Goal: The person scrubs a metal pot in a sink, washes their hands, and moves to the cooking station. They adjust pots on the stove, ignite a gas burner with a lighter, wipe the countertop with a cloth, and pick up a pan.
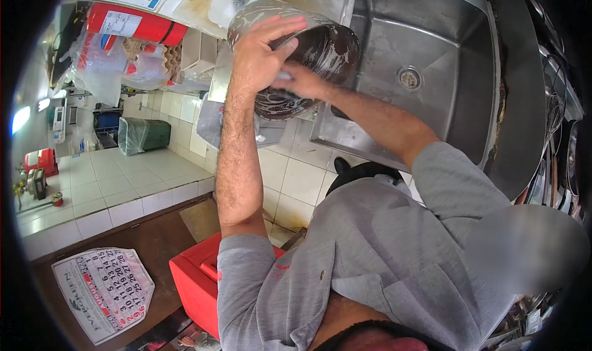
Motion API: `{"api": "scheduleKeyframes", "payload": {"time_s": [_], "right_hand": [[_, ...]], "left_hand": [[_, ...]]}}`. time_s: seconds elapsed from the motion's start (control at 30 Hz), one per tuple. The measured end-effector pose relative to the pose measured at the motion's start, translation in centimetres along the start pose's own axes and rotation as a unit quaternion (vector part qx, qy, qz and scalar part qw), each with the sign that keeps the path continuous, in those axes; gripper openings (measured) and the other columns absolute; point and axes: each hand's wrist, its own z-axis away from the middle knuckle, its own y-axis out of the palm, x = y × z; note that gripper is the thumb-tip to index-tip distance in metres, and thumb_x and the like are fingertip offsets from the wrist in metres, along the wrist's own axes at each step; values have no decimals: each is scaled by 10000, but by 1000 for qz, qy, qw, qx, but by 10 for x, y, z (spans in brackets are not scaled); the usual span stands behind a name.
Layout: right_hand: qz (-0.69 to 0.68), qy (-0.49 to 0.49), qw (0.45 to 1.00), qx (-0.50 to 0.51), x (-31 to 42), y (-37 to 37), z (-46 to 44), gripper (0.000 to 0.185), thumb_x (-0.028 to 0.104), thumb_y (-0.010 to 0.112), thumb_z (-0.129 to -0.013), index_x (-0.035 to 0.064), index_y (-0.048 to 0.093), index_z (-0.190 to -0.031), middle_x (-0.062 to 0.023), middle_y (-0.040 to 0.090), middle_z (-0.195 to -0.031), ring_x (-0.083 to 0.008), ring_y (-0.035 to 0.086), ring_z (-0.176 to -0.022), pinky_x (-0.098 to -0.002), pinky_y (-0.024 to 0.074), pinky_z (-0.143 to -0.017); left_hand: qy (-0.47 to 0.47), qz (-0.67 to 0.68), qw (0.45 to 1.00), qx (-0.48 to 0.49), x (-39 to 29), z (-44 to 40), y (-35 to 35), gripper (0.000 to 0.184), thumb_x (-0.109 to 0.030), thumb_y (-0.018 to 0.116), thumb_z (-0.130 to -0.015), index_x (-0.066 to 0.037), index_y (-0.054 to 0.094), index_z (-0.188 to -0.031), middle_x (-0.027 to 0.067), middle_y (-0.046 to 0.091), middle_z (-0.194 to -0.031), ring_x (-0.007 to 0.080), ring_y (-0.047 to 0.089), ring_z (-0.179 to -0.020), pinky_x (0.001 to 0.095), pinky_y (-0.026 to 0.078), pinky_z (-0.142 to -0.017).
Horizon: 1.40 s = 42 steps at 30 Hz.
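Observation:
A dark metal pot, streaked with whitish suds, lies tilted on its side at the left edge of the sink, its mouth facing right and down. My left hand holds it from the left, with fingers over the outer wall and thumb near the rim. At the mouth of the pot is my right hand, slightly blurred, its fingers closed around something small and pale that I cannot make out.
A steel sink basin with a drain lies to the right. Utensils, including a whisk, line the far right. A red container stands at lower left beside a calendar sheet. A green bin is further left.

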Motion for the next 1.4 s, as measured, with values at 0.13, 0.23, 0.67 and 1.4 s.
{"api": "scheduleKeyframes", "payload": {"time_s": [0.13, 0.23, 0.67, 1.4], "right_hand": [[-72, 17, 997, -2, -8, -32, -5, 545, 359, 581, -761, 99, 422, -1213, -208, 492, -1108, -355, 443, -1037, -385, 359, -892], [46, -60, 997, 14, -16, -26, 4, 553, 315, 602, -743, 163, 402, -1236, -203, 459, -1083, -348, 441, -1017, -391, 339, -906], [81, -36, 996, -7, -13, -13, 5, 489, 206, 637, -710, 205, 479, -1172, -152, 430, -1035, -324, 400, -1031, -404, 311, -918], [347, -124, 883, 291, 0, -55, -1, 672, 422, 671, -606, 277, 424, -1213, -154, 405, -1154, -315, 350, -1109, -448, 240, -915]], "left_hand": [[-10, 12, 1000, -4, 3, 6, 0, 280, -69, 591, -738, -137, 617, -1008, 10, 584, -1068, 213, 445, -1122, 330, 330, -953], [-10, 14, 1000, -8, 2, 4, -3, 279, -67, 594, -736, -133, 616, -1007, 8, 584, -1067, 210, 447, -1119, 329, 332, -951], [-2, 41, 999, -17, 7, 13, -5, 304, -33, 591, -726, -121, 607, -1017, 19, 575, -1082, 216, 439, -1125, 331, 333, -950], [-7, 47, 998, -50, 14, 24, -7, 312, -49, 609, -706, -152, 611, -1000, -21, 571, -1084, 215, 455, -1101, 328, 362, -931]]}}
